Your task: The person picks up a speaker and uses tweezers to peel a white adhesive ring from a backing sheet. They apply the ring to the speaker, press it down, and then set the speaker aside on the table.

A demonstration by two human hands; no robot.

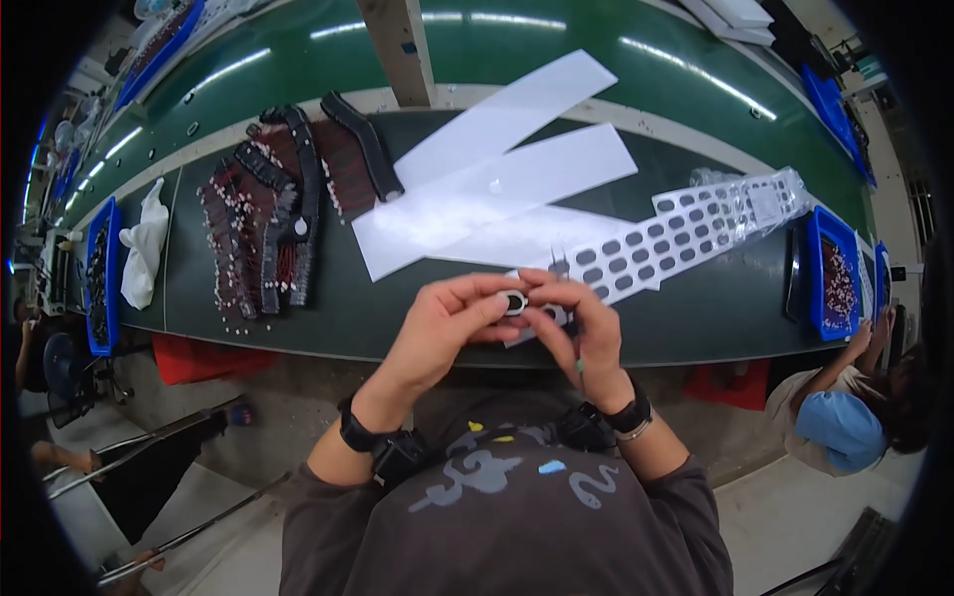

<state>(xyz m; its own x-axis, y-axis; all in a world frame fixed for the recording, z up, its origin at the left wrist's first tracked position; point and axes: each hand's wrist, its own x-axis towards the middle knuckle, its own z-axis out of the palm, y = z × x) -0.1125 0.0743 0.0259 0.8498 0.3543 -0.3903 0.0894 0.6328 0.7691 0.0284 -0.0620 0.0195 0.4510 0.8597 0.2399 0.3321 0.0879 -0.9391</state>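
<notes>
Between both hands is a small oval part (514, 303), dark in the middle with a white rim. My left hand (444, 323) pinches it between thumb and fingers. The fingertips of my right hand (584, 320) are bent in close beside it; whether they touch it I cannot tell. A thin, tweezers-like tool (559, 262) points up past the right fingers, and a bit of green shows lower in that hand. Just beyond, a white sheet with rows of grey oval pads (639, 249) lies slantwise, its near end partly hidden by my right hand.
Long white strips (517, 184) overlap on the dark green table (397, 333). Wire bundles with white connectors (234, 214) and black sleeves (363, 144) lie left, near a white cloth (145, 243). Blue trays (103, 273) stand at both ends. Another person (845, 417) sits at right.
</notes>
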